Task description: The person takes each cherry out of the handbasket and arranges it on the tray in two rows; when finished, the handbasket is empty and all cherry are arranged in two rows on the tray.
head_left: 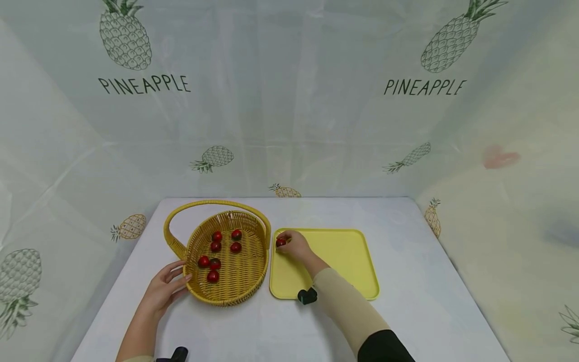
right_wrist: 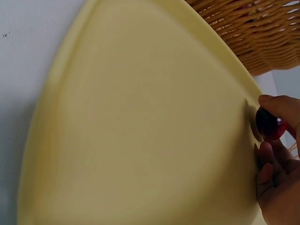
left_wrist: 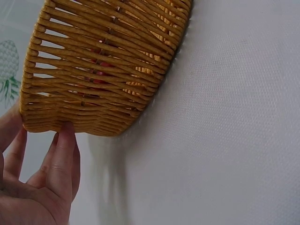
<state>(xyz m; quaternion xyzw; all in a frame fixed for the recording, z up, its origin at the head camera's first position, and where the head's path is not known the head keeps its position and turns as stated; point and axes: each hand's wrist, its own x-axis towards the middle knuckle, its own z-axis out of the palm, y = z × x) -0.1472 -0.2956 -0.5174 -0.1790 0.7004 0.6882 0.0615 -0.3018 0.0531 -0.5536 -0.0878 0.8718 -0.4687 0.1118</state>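
A round woven basket (head_left: 239,281) with a tall handle holds several dark red fruits (head_left: 213,276). My left hand (head_left: 163,289) grips its left rim near the base of the handle; in the left wrist view, fingers (left_wrist: 67,145) press against the woven side (left_wrist: 93,110). Over the upper left corner of a yellow tray (head_left: 334,256), my right hand (head_left: 296,247) pinches one red fruit (head_left: 281,242) between thumb and fingertips. The right wrist view has this fruit (right_wrist: 271,124), dark on one side, close to the tray's edge (right_wrist: 225,47), with the hand (right_wrist: 281,159) around it.
The basket and tray stand side by side on a white table (head_left: 420,281), the basket on the left. Behind the table hangs a pale curtain (head_left: 289,110) printed with pineapples. The arched handle (head_left: 212,202) rises at the basket's far side.
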